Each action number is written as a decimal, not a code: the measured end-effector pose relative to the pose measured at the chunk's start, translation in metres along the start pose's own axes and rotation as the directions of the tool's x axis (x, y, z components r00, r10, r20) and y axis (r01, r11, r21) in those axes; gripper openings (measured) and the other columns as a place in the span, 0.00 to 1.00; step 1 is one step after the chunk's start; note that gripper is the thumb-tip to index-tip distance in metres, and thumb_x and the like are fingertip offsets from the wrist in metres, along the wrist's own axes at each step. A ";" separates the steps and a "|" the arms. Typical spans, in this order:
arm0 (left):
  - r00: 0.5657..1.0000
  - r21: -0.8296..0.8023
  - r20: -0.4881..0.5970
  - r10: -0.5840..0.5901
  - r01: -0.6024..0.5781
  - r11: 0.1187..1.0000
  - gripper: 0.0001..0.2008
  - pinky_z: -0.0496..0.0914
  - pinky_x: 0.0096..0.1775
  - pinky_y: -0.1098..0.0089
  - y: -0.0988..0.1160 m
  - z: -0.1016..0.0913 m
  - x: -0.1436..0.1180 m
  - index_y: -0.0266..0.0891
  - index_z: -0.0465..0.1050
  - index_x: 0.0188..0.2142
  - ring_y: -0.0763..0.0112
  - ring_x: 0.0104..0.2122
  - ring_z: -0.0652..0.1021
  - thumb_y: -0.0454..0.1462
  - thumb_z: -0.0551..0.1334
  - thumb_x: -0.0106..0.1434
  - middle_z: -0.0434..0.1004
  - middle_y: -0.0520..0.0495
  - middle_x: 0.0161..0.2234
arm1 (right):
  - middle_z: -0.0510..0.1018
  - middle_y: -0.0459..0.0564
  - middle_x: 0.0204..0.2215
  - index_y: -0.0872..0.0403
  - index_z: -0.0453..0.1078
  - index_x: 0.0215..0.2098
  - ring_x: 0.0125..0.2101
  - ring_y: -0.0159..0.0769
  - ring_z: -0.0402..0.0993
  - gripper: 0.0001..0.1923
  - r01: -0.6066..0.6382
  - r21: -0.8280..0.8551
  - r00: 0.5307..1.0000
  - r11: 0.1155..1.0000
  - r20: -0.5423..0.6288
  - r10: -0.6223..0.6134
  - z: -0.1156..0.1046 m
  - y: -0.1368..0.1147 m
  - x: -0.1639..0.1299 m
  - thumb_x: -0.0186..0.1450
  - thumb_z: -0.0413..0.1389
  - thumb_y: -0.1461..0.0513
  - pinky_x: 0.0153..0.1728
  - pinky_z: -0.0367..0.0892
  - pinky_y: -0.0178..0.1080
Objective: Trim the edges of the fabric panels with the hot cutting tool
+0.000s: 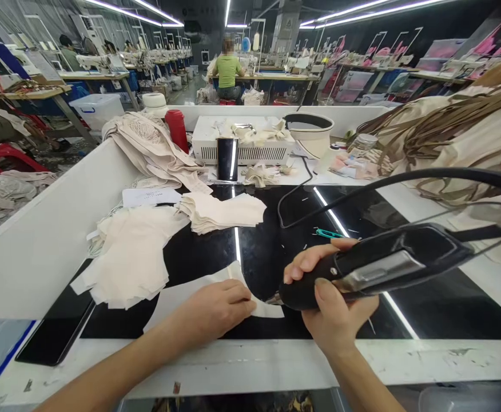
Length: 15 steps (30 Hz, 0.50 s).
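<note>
A loose stack of cream fabric pieces (126, 257) lies at the near left on the black worktop (267, 252). The left hand (216, 309) presses flat, fingers unclenched, on a white fabric piece (182, 297) near the front edge. Just right, the right hand (331, 297) grips a black corded hand tool (383, 266), its tip touching that piece.

Garment factory sewing floor.
Rows of work tables with sewing machines (100, 62) run to the far wall under strip lights (353, 10); a seated worker (227, 74) far centre; stacks of cut cloth pieces (220, 212) near, fabric heap (456, 126) at right.
</note>
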<state>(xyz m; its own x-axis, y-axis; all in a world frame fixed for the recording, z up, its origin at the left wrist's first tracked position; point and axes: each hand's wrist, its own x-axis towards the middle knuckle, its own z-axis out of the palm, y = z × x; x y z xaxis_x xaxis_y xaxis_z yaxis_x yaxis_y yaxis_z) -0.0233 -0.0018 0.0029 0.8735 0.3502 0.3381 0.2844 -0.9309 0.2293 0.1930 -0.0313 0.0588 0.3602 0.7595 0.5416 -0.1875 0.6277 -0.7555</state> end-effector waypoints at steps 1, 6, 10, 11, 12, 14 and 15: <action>1.000 0.003 0.005 0.001 -0.001 1.000 0.09 0.77 0.44 0.66 0.000 0.000 0.000 0.37 0.76 0.48 0.64 0.42 0.80 0.31 0.57 0.85 0.80 0.46 0.45 | 0.81 0.41 0.35 0.42 0.74 0.58 0.30 0.33 0.80 0.18 -0.003 -0.001 1.000 1.000 0.008 0.003 0.002 0.002 -0.001 0.73 0.71 0.56 0.31 0.81 0.38; 0.999 0.036 0.039 0.016 -0.017 0.999 0.09 0.78 0.46 0.66 0.000 0.001 0.001 0.36 0.76 0.46 0.64 0.43 0.81 0.29 0.57 0.84 0.81 0.45 0.45 | 0.81 0.41 0.36 0.42 0.73 0.59 0.30 0.33 0.80 0.19 -0.030 -0.006 0.999 1.000 0.033 0.030 0.005 0.010 -0.005 0.74 0.71 0.56 0.32 0.81 0.38; 0.998 0.066 0.057 0.020 -0.024 0.998 0.11 0.79 0.48 0.65 0.000 0.001 0.001 0.36 0.76 0.46 0.64 0.44 0.81 0.29 0.56 0.84 0.81 0.45 0.46 | 0.80 0.41 0.35 0.42 0.72 0.58 0.29 0.33 0.80 0.17 -0.040 -0.032 0.999 0.999 0.020 0.040 0.006 0.010 -0.005 0.75 0.69 0.58 0.32 0.81 0.38; 0.998 0.065 0.057 0.013 -0.017 0.998 0.11 0.79 0.48 0.66 0.000 0.001 0.001 0.37 0.76 0.46 0.64 0.44 0.81 0.29 0.56 0.84 0.81 0.44 0.46 | 0.80 0.41 0.35 0.43 0.72 0.58 0.29 0.33 0.80 0.17 -0.038 -0.031 0.999 0.999 0.018 0.038 0.007 0.010 -0.004 0.75 0.69 0.59 0.32 0.81 0.38; 0.999 0.059 0.052 0.005 -0.008 0.998 0.11 0.78 0.48 0.66 0.000 0.000 0.002 0.37 0.76 0.46 0.64 0.44 0.81 0.29 0.55 0.84 0.81 0.44 0.46 | 0.80 0.41 0.35 0.43 0.72 0.58 0.30 0.33 0.80 0.18 -0.032 -0.024 0.999 0.999 0.018 0.032 0.007 0.011 -0.004 0.75 0.70 0.59 0.32 0.81 0.38; 0.999 0.041 0.040 -0.007 0.005 0.999 0.12 0.78 0.48 0.67 0.001 -0.001 0.002 0.37 0.76 0.47 0.64 0.44 0.81 0.30 0.55 0.85 0.81 0.44 0.46 | 0.81 0.41 0.35 0.43 0.73 0.59 0.31 0.33 0.81 0.18 -0.014 -0.005 1.000 1.000 0.017 0.014 0.007 0.012 -0.003 0.74 0.70 0.59 0.32 0.81 0.38; 0.999 0.031 0.033 -0.009 0.008 0.999 0.12 0.78 0.48 0.67 0.001 -0.001 0.002 0.37 0.77 0.48 0.64 0.43 0.81 0.31 0.55 0.85 0.81 0.44 0.46 | 0.81 0.41 0.35 0.43 0.73 0.59 0.31 0.33 0.80 0.19 -0.005 0.000 1.000 1.000 0.016 0.005 0.008 0.013 -0.003 0.74 0.70 0.58 0.32 0.81 0.38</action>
<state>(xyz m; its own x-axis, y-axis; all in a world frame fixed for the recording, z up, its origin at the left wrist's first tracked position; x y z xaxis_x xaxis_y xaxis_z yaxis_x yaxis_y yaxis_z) -0.0213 -0.0019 0.0049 0.8835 0.3549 0.3058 0.3035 -0.9309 0.2035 0.1822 -0.0238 0.0501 0.3444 0.7655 0.5435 -0.1898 0.6237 -0.7583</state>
